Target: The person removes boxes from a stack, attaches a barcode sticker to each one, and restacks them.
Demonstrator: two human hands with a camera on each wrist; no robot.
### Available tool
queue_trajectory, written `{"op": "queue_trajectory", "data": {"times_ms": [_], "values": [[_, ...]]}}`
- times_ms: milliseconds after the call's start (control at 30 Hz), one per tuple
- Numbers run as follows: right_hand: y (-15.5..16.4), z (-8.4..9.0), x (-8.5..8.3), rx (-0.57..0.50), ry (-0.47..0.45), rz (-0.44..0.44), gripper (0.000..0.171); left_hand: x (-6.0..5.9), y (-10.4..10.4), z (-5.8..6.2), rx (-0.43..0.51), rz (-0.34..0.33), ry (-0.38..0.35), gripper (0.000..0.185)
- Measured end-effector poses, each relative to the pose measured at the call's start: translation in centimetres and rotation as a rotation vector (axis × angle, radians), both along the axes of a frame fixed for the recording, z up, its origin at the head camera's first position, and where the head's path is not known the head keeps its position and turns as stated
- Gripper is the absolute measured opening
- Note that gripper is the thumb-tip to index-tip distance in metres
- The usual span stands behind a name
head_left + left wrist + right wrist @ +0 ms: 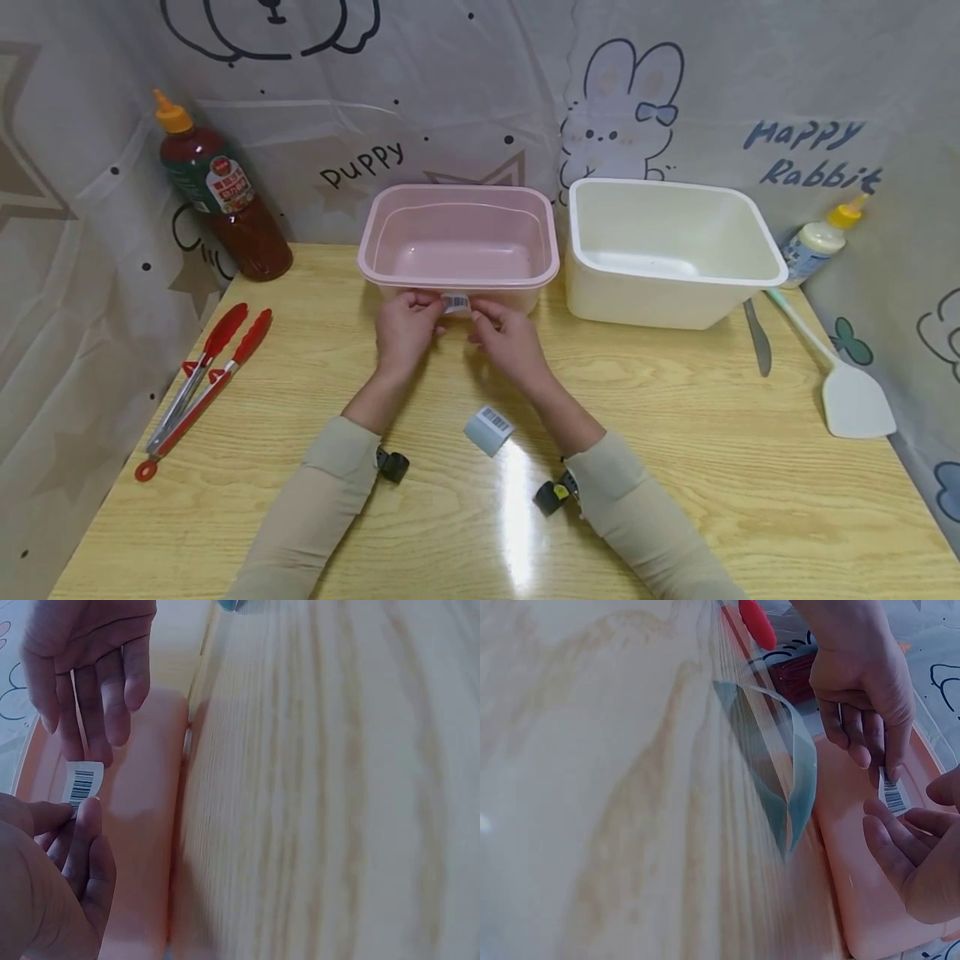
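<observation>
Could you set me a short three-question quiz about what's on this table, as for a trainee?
1. True or false: the small white barcode sticker is held between both hands, in front of the pink plastic tub.
2. What lies to the right of the cream plastic tub? A) red tongs B) a white spatula C) a dark sauce bottle
3. Fill in: the red-tipped metal tongs lie on the ____ side of the wooden table.

Key:
1. True; left hand and right hand both pinch it.
2. B, the white spatula.
3. Left.
</observation>
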State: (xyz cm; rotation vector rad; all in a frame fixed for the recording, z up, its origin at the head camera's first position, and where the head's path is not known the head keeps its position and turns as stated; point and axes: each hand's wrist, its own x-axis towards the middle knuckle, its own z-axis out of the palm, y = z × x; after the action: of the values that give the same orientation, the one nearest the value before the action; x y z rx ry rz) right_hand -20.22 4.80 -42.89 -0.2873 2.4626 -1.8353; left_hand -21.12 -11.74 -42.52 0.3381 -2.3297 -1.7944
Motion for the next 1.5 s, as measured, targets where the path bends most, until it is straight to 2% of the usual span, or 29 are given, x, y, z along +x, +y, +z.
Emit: {"op": "queue_trajectory", "data": {"times_ms": [200, 533, 767, 967, 1267, 1500], "values": [[0.2, 0.0, -0.3, 0.047, 0.017, -0.014, 0.036, -0.1, 0.0, -0.1, 0.003, 0.002, 0.01, 0.021], [0.8, -0.3, -0.5, 0.041, 0.028, -0.034, 0.033, 0.0, 0.0, -0.2, 0.016, 0.007, 0.024, 0.02], [0.3, -0.3, -0.8, 0.059, 0.058, 0.021, 0.032, 0.1, 0.1, -0.2, 0.023, -0.004, 0.04, 0.02], [0.2, -0.2, -1.0, 0.074, 0.085, 0.03, 0.033, 0.1, 0.0, -0.2, 0.02, -0.017, 0.034, 0.022], [0.3, 0.0, -1.1, 0.061, 0.048, 0.032, 0.032, 0.0, -0.3, -0.1, 0.007, -0.027, -0.011, 0.025], [0.4, 0.2, -1.0, 0.076, 0.028, 0.036, 0.033, 0.2, -0.9, -0.2, -0.011, -0.06, -0.022, 0.028]]}}
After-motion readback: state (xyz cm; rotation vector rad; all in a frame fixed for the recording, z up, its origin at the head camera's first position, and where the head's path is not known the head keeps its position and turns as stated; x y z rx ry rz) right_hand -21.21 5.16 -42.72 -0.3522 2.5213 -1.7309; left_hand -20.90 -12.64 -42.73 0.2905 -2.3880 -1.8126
